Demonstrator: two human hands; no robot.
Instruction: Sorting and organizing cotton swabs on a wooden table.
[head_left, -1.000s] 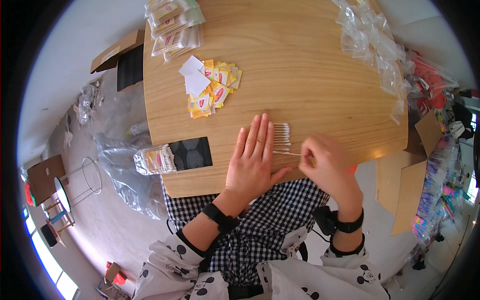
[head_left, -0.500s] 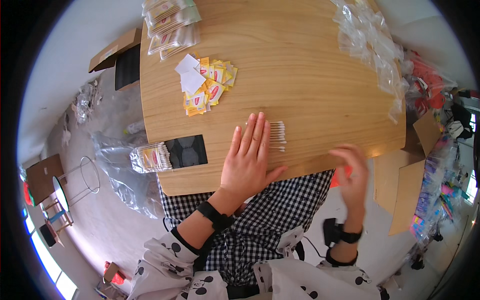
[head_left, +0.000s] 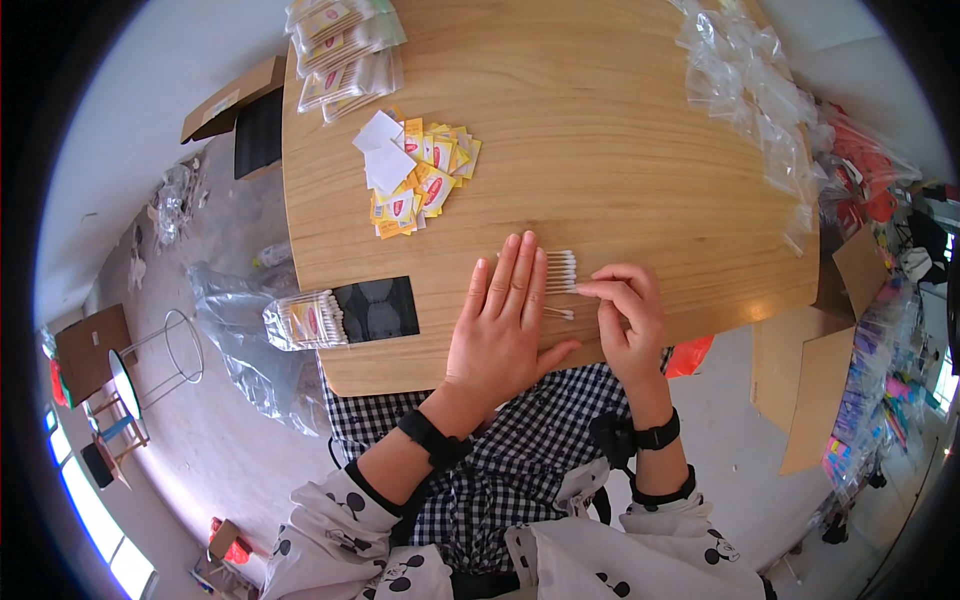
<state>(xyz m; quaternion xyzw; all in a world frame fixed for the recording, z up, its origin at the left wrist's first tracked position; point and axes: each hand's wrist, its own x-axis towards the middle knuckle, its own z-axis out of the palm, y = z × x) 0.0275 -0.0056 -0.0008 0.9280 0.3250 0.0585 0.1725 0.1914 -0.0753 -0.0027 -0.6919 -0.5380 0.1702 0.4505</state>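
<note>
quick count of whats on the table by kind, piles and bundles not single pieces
Row of white cotton swabs under the flat left hand, right hand at its tips: 1
Clear tub of cotton swabs: 1
Heap of yellow and white sachets: 1
Stack of filled clear packets: 1
Pile of empty clear plastic bags: 1
Total: 5

You are in a small packing workshop. Your round wooden tabletop (head_left: 620,130) carries clear plastic bags (head_left: 750,90) and yellow sachets (head_left: 425,180). Flattened brown cardboard boxes (head_left: 820,400) lie beside it.
</note>
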